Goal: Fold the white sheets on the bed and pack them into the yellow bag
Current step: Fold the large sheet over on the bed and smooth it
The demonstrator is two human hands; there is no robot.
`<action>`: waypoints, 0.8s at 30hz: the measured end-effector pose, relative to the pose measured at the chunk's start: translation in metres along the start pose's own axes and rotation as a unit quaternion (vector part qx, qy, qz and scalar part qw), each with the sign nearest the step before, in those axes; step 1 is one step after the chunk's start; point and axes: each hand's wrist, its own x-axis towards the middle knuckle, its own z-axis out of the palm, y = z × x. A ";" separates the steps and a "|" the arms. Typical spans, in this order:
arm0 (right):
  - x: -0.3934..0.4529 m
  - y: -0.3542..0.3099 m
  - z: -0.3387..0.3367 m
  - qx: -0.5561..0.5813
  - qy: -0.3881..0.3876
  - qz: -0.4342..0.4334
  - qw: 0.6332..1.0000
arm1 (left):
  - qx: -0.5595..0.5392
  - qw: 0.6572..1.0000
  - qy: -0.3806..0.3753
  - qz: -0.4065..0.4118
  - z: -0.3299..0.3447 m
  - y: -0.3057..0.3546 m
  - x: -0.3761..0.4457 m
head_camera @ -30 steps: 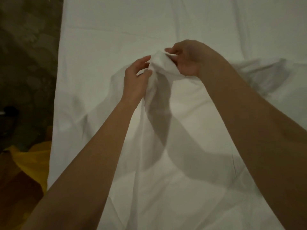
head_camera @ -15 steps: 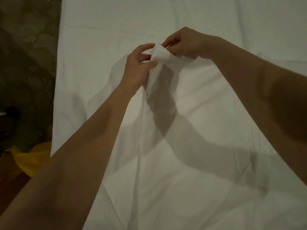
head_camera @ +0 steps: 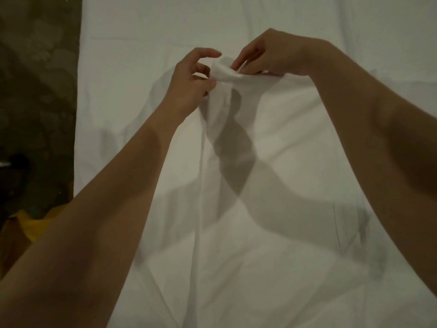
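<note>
A thin white sheet (head_camera: 272, 143) hangs lifted above the bed, its top corner bunched between both hands. My left hand (head_camera: 191, 81) pinches the corner's left side with thumb and lower fingers, while its index finger sticks out free above. My right hand (head_camera: 267, 54) pinches the same corner from the right, and the sheet's top edge runs taut under that wrist. The cloth drapes down toward me, crossed by the arms' shadows. A small part of the yellow bag (head_camera: 33, 223) shows at the lower left, behind my left forearm.
The bed (head_camera: 146, 27) is covered in white cloth and fills most of the view. Its left edge runs down the frame. Dark patterned floor (head_camera: 35, 91) lies left of it, with a dark object (head_camera: 16, 162) on the floor.
Both hands rose with the sheet corner and then shifted right. The right hand's grip moved along the top edge, drawing it taut. The left index finger lifted off the cloth.
</note>
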 end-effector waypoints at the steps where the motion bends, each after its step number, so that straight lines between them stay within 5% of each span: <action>1: -0.002 0.001 -0.001 0.008 0.000 -0.006 1.000 | -0.002 1.000 -0.007 0.008 0.000 0.002 0.000; 9: -0.012 -0.003 0.004 -0.089 -0.038 -0.003 0.995 | -0.036 0.999 -0.017 0.032 -0.005 -0.004 -0.005; 13: -0.004 0.001 0.024 -0.155 0.089 -0.041 0.983 | -0.057 0.998 -0.005 0.015 -0.004 -0.004 -0.009; 19: 0.004 -0.007 0.046 -0.069 0.182 -0.138 0.971 | -0.080 0.997 -0.019 -0.004 -0.006 -0.005 -0.010; 24: 0.012 0.001 0.043 0.016 0.206 -0.071 0.976 | -0.075 0.997 -0.005 -0.031 -0.009 -0.010 -0.010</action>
